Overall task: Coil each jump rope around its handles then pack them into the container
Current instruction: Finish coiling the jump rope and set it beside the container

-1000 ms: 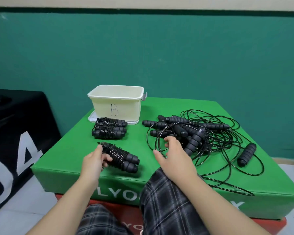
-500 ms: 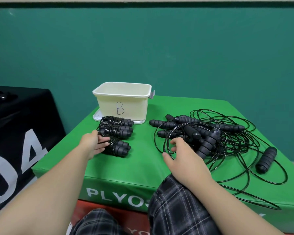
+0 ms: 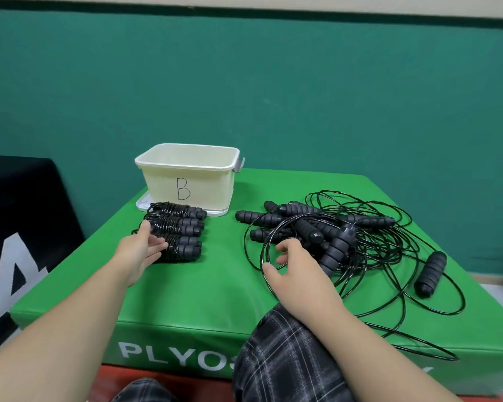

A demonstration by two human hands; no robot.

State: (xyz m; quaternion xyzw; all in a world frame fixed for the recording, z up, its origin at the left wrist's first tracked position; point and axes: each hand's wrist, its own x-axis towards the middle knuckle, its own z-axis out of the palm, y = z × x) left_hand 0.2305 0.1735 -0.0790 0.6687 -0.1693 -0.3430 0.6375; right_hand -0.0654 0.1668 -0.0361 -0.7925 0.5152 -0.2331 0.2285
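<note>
Three coiled jump ropes [image 3: 176, 232] so far, and nothing in the tub yet as far as I can tell. Going big to small: the green plyo box [image 3: 204, 288] is doing duty as the bench, with a black plyo box [image 3: 21, 227] off to the left. The cream container [image 3: 188, 177] marked "B" sits at the back left on top of what looks like its own lid [image 3: 145, 206], probably parked there so it's out of the way until packing.

The tangled pile of uncoiled ropes [image 3: 346, 242] takes up the right half, foam handles bunched in the middle and cord loops spilling toward the front edge; one loose handle [image 3: 430, 274] lies apart on the right.

The wrapped bundles are lined up in a neat row just in front of the container, which makes sense to me: stage them close, then drop them all in at once.

Left hand [image 3: 141, 252] rests against the nearest bundle, fingers mostly straight, grip loose rather than clamped, like it's just nudging that one into the row. Right hand [image 3: 291, 265] sits at the near edge of the tangle, fingers curled in among the cord loops; can't tell if that grip has actually closed on a cord or is just feeling for the next rope.
</note>
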